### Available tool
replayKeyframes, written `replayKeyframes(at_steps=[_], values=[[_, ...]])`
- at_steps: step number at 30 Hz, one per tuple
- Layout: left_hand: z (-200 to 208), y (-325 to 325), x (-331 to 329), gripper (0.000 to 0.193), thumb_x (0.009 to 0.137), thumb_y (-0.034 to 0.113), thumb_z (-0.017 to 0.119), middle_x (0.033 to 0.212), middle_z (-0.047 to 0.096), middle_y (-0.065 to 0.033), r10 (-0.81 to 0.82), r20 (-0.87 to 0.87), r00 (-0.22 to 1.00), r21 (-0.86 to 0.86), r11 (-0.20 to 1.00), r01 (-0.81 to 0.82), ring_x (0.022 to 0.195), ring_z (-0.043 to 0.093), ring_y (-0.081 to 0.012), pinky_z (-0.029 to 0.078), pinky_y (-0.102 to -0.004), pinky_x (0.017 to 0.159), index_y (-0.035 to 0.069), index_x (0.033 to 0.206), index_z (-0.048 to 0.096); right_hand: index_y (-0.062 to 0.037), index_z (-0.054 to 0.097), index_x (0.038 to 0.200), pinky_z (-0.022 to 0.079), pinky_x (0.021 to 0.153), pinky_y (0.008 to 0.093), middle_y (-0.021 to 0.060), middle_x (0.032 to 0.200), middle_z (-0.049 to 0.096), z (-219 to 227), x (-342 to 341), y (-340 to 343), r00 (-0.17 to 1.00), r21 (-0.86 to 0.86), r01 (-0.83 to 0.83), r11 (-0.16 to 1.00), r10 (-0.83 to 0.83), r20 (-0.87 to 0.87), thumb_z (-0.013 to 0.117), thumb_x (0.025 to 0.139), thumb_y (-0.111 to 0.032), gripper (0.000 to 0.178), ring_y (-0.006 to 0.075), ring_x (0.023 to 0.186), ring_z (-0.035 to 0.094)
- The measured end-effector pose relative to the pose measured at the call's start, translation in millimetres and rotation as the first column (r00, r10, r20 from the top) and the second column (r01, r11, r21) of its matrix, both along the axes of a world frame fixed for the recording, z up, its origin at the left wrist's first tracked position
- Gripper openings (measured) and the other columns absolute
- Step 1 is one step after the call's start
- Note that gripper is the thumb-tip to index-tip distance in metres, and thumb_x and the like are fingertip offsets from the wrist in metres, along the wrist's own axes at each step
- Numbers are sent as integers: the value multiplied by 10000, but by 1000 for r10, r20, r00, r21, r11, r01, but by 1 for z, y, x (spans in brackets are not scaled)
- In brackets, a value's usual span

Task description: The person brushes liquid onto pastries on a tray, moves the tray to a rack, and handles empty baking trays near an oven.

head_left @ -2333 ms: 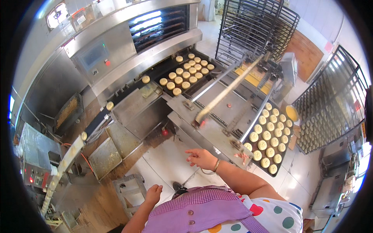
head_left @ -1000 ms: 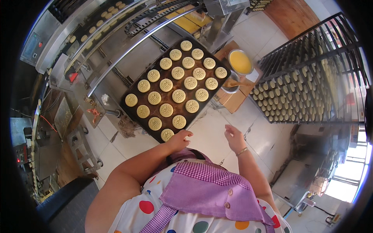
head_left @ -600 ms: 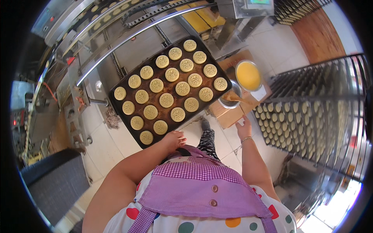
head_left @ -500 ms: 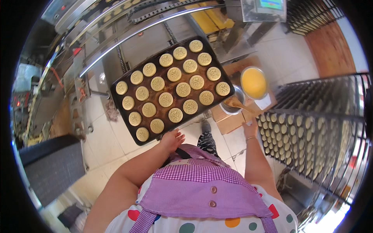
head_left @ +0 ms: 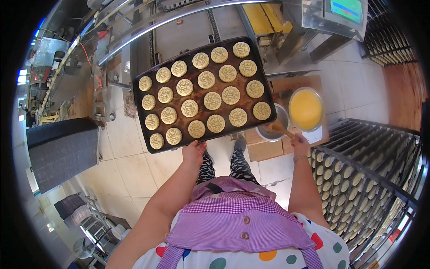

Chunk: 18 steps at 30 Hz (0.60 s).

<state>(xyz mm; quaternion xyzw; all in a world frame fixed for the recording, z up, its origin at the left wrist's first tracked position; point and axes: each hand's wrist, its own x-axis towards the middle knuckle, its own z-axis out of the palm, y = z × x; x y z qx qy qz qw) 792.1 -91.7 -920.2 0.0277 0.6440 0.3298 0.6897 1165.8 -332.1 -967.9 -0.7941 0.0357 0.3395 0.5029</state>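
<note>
Left arm: runs forward from the near left, elbow bent slightly outward. Left hand (head_left: 193, 153) at the near rim of the dark tray (head_left: 179, 122), back of the hand up, fingers pointing far and a little right. Fingertips meet the rim left of its middle, partly curled; cannot tell whether they clamp it or only rest there.

Right arm: nearly straight, reaching far along the right side, bracelet (head_left: 302, 157) at the wrist. Right hand (head_left: 299, 145) low over the near right, fingers pressed together round the handle end of a wooden brush (head_left: 281, 130). Brush lies slanted, its head to the left in the steel bowl (head_left: 268, 134), handle crossing the bowl's right rim.

Tray sits ahead of the body, its far side over the machine (head_left: 189, 39), near side out above the floor (head_left: 139, 170). Round stamped cakes (head_left: 212, 101) on it, four rows of six.

Steel bowl stands just beside the tray's near right corner, on cardboard (head_left: 264, 151). Bowl of yellow liquid (head_left: 306, 108) just right of it, slightly farther. Rack (head_left: 376, 175) of more cakes at the near right, beside the right forearm.
</note>
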Motion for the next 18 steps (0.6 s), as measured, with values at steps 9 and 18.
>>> replayKeyframes(at_steps=[9, 18], values=[[11, -12, -20, 185, 906, 15, 452, 969, 592, -167, -122, -11, 992, -107, 987, 120, 893, 609, -279, 535, -360, 804, -32, 1085, 457, 5, 585, 1120, 465, 817, 237, 74, 1008, 633, -1, 1, 90, 968, 77, -179, 981, 162, 190, 595, 799, 37, 323, 127, 913, 581], [10, -19, -43, 228, 904, 28, 512, 1046, 568, -155, -168, 52, 984, -158, 972, 174, 942, 611, -288, 549, -377, 765, 9, 1101, 400, -54, 583, 1150, 451, 866, 363, 160, 1051, 637, -43, -10, 108, 879, -56, -370, 927, 369, 300, 604, 819, -145, 344, 300, 993, 599]])
